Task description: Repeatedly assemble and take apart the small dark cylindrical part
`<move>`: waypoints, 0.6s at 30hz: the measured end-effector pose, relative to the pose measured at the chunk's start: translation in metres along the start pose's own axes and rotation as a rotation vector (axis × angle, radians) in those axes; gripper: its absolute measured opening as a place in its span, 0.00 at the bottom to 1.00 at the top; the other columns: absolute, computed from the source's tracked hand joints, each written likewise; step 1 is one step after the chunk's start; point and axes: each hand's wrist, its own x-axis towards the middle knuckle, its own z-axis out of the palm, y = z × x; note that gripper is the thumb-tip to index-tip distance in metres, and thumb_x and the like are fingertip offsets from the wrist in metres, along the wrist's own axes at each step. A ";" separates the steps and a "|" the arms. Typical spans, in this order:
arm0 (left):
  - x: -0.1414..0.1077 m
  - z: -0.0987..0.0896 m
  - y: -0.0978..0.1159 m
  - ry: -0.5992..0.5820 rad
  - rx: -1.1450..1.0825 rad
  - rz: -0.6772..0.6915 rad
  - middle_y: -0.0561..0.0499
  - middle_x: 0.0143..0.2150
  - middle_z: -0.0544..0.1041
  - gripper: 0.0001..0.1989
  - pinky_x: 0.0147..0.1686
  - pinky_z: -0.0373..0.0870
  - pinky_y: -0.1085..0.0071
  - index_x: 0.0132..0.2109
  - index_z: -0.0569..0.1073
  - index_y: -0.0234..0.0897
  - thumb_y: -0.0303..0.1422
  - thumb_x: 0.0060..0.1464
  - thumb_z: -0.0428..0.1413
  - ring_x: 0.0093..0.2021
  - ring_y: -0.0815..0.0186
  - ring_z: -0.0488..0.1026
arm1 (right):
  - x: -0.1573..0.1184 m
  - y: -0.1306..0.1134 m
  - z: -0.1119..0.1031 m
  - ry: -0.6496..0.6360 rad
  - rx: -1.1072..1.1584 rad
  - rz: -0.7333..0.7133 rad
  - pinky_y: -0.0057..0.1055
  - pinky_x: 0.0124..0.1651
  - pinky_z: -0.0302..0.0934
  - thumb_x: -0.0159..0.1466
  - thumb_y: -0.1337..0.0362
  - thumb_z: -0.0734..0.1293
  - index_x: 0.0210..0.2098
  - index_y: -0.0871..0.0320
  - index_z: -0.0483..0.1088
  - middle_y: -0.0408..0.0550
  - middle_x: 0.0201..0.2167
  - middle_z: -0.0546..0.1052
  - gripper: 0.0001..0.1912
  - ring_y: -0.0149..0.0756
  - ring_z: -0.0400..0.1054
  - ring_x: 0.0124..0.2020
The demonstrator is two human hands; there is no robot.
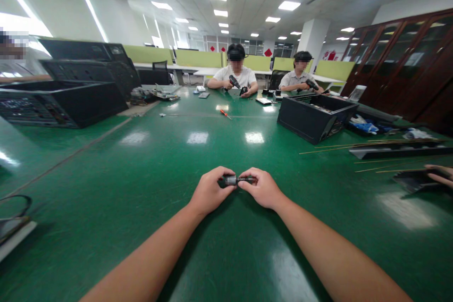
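- The left hand (pixel 211 192) has its thumb and fingers closed around the thicker end of a small metal rod (pixel 231 180).
- The right hand (pixel 262 189) pinches the thinner end between thumb and fingers.
- The rod is level, on or just above the green table (pixel 159 165); I cannot tell which.
- An orange screwdriver (pixel 223 113) lies well beyond.

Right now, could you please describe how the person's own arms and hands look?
The left hand and right hand are bare, without gloves or any visible ring. The left forearm and right forearm are bare too: no sleeve, watch, bracelet or cable shows on either, as far as the picture reaches.
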 end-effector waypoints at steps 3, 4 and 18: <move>0.000 -0.001 0.001 0.001 0.000 -0.001 0.54 0.39 0.78 0.11 0.42 0.69 0.70 0.42 0.75 0.41 0.30 0.50 0.64 0.40 0.65 0.75 | 0.000 0.000 0.000 -0.009 0.015 0.016 0.31 0.38 0.64 0.59 0.62 0.71 0.41 0.57 0.76 0.47 0.38 0.78 0.11 0.35 0.71 0.35; 0.000 -0.001 0.001 -0.001 -0.001 0.000 0.54 0.39 0.78 0.11 0.41 0.69 0.70 0.42 0.75 0.41 0.30 0.50 0.64 0.40 0.65 0.75 | 0.000 0.000 0.000 -0.010 0.015 0.010 0.31 0.38 0.64 0.59 0.62 0.71 0.41 0.57 0.76 0.47 0.38 0.78 0.11 0.36 0.71 0.36; -0.002 0.001 0.001 0.025 -0.006 0.031 0.51 0.40 0.78 0.10 0.42 0.70 0.68 0.42 0.75 0.39 0.30 0.50 0.62 0.41 0.64 0.75 | -0.001 -0.004 -0.002 -0.015 -0.044 -0.046 0.31 0.40 0.63 0.61 0.63 0.70 0.38 0.56 0.77 0.46 0.35 0.78 0.07 0.36 0.71 0.37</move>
